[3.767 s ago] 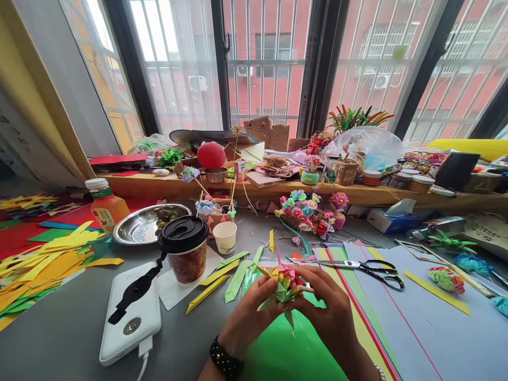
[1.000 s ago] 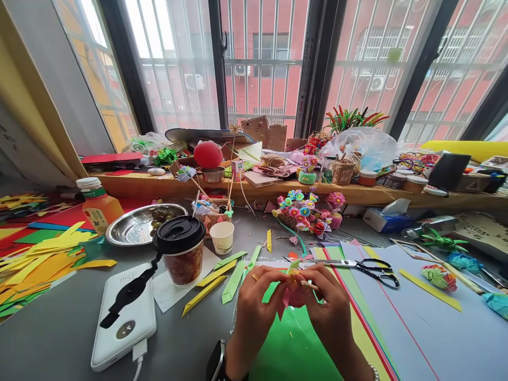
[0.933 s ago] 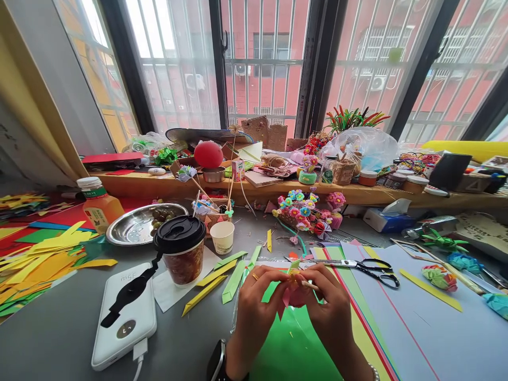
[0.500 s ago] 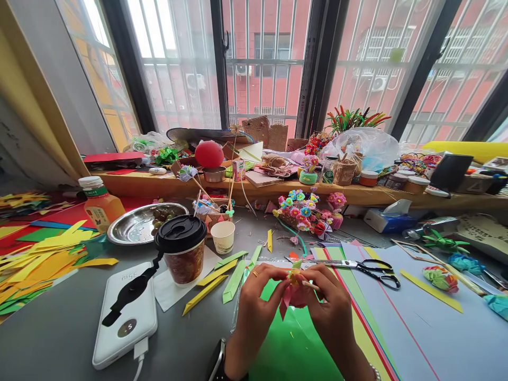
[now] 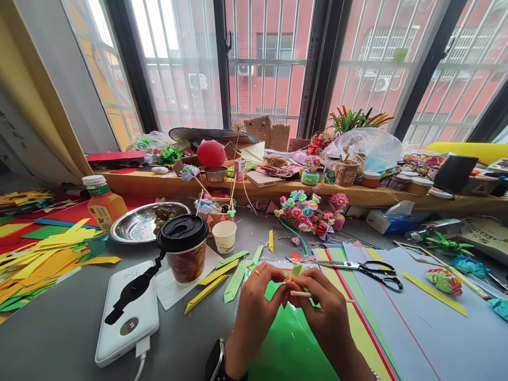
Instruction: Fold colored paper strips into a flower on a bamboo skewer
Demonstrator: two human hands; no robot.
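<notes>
Over a green sheet (image 5: 291,349), my two hands meet fingertip to fingertip around a small folded paper piece (image 5: 297,271). Its light green and yellow tip pokes up between the fingers; a bit of pink shows below, and the rest is hidden. My left hand (image 5: 259,299) pinches it with thumb and index finger. My right hand (image 5: 324,301) is closed on a thin pale wooden stick (image 5: 298,294), which lies roughly level across the fingers and sticks out on the right. Right-hand fingertips also touch the paper.
Black-handled scissors (image 5: 381,272) lie on coloured sheets (image 5: 420,328) at right. Folded paper strips (image 5: 238,283), a lidded coffee cup (image 5: 184,259), a paper cup (image 5: 224,238), a power bank (image 5: 130,312) and a metal plate (image 5: 130,227) are at left. Crocheted flowers (image 5: 304,209) stand behind.
The wooden stick has swung to lie level and now shows on both sides of my right fingers. The paper piece has turned, with less pink visible. My hands stay close together.
</notes>
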